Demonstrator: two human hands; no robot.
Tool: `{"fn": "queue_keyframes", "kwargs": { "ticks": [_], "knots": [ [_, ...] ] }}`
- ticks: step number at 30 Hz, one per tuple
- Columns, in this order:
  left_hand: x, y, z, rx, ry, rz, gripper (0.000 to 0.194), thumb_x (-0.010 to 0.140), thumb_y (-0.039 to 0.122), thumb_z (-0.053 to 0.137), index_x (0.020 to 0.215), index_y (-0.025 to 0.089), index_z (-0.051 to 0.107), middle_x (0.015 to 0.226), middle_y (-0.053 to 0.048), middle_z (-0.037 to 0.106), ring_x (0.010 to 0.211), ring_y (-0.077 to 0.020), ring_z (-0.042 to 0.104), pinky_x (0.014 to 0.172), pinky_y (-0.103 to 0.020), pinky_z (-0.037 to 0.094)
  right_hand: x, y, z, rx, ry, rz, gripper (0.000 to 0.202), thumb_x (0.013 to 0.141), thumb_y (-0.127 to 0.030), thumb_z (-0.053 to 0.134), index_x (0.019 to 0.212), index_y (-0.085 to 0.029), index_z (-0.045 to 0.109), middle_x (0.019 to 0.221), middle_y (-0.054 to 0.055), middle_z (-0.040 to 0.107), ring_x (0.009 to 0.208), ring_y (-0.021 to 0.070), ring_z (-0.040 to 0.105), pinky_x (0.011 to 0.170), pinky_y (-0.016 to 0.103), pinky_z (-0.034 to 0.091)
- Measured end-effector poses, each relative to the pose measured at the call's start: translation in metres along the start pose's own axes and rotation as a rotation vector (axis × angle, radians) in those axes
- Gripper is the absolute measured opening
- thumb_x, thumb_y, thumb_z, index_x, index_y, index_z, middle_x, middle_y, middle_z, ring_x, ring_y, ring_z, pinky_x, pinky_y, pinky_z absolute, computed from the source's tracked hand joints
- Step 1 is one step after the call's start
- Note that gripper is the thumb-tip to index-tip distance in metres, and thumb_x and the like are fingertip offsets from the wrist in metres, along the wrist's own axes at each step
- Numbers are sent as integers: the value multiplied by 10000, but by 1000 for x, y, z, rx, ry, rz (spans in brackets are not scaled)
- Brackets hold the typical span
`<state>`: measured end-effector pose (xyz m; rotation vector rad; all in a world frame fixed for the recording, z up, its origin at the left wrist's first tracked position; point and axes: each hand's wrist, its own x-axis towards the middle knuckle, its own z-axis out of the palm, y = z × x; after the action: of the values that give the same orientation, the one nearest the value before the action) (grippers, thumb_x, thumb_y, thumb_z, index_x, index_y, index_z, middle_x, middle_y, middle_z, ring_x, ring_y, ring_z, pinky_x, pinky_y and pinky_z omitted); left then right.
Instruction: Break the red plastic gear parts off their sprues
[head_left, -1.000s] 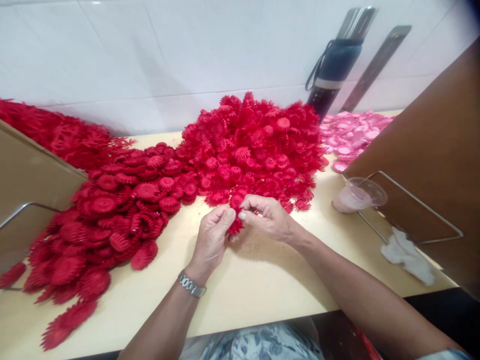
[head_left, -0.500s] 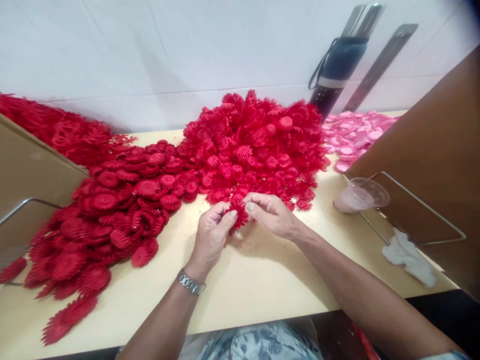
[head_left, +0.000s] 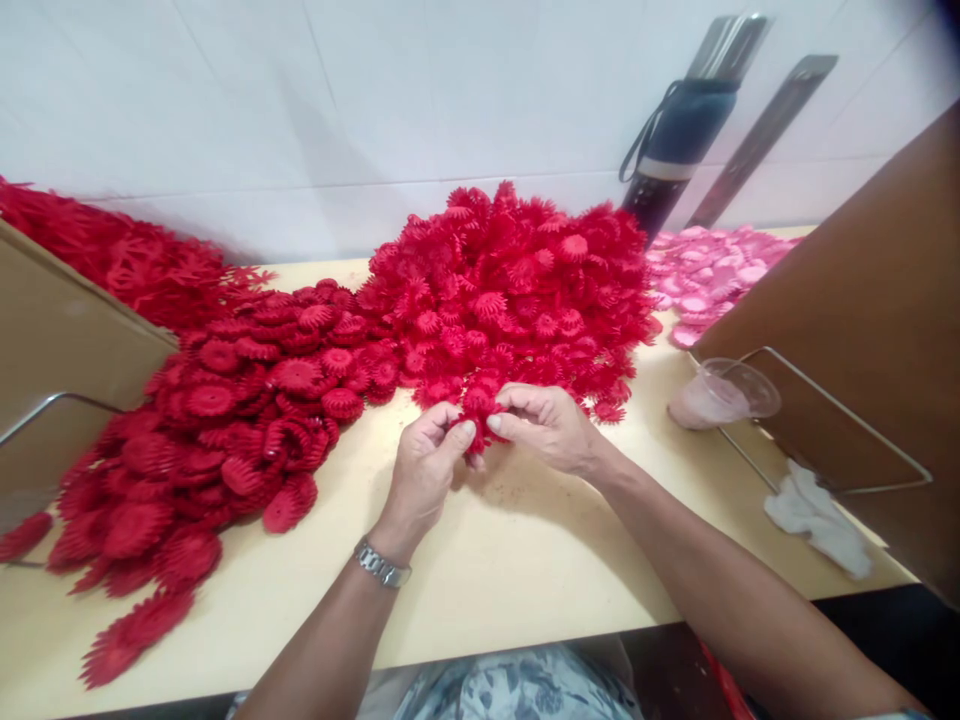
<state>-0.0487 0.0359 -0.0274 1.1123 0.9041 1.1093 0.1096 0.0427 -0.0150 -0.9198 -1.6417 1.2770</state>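
Observation:
Between my two hands is a small red artificial flower piece (head_left: 478, 412) with fringed petals. My left hand (head_left: 429, 462) pinches its left side between thumb and fingers. The thumb and fingertips of my right hand (head_left: 546, 425) are closed at its right edge. Right behind the hands rises a heap of fringed red flowers (head_left: 517, 285). Stacks of flatter, round red petal discs (head_left: 225, 420) spread over the table to the left. The fingertips partly cover the piece I hold.
Pink petal discs (head_left: 712, 265) lie at the back right, near a dark blue bottle (head_left: 679, 130) and a metal ruler (head_left: 765, 140) leaning on the wall. A plastic cup (head_left: 709, 398), white tissue (head_left: 817, 515) and wire bookend (head_left: 885, 440) are at right. Cardboard (head_left: 67, 350) stands left.
My right thumb and fingertips have shifted slightly on the petals of the red flower piece, which has turned a little. My left hand keeps its hold in nearly the same place.

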Motion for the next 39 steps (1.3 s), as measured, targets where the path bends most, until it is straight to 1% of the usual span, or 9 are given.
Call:
{"fn": "queue_keyframes", "kwargs": {
  "ticks": [3,7,10,13,19,25,30,33,39],
  "knots": [
    [0,-2,1,85,34,49,130,755,229,578,663,152,527,552,35,533,495,-87,494,510,-206,391,0,2,3,-185,112,-28,144,792,-226,535,693,-134,584,667,1,549,628,106,503,585,227,387],
    [1,-4,2,117,84,89,120,750,214,589,669,153,524,573,42,532,517,-76,493,530,-194,400,1,3,5,-303,188,-34,174,762,-224,565,612,-146,522,574,-35,467,533,75,400,498,200,305],
    [2,-3,4,24,99,63,84,719,189,611,743,157,537,632,41,556,531,-76,508,520,-192,419,1,4,7,-326,188,-54,176,771,-216,565,618,-153,503,575,-39,471,528,70,398,496,191,302],
    [2,0,7,-60,83,1,129,701,161,603,819,156,550,668,29,586,526,-79,524,514,-200,440,0,4,10,-347,170,-82,169,784,-206,566,634,-158,502,598,-39,501,540,69,419,507,185,312],
    [1,3,8,-98,65,-79,223,679,146,597,902,143,591,683,13,610,507,-81,532,497,-204,452,0,7,12,-319,179,-92,256,734,-230,650,581,-161,458,567,-55,455,527,63,400,503,180,309],
    [6,-4,3,-58,142,-9,183,676,139,603,859,155,614,653,22,597,501,-85,525,458,-196,447,0,1,8,-222,60,-73,141,787,-196,542,660,-146,575,628,-22,526,562,74,452,532,193,339],
    [5,-4,3,-56,154,6,174,672,137,613,845,153,622,675,16,608,511,-81,528,460,-189,453,0,1,9,-218,122,-6,148,750,-185,539,608,-148,522,559,-41,476,503,63,395,473,186,299],
    [3,-1,6,-117,110,-34,172,679,160,616,851,145,620,649,18,596,516,-84,529,471,-194,461,-1,3,13,-264,158,2,149,732,-148,541,593,-157,491,543,-49,496,483,56,391,457,176,288],
    [1,3,6,-221,23,-102,193,667,194,657,846,135,615,611,18,590,501,-86,530,473,-199,460,-2,7,17,-371,167,-145,185,731,-100,560,579,-160,474,597,-35,523,532,64,452,509,180,336]
  ]
}}
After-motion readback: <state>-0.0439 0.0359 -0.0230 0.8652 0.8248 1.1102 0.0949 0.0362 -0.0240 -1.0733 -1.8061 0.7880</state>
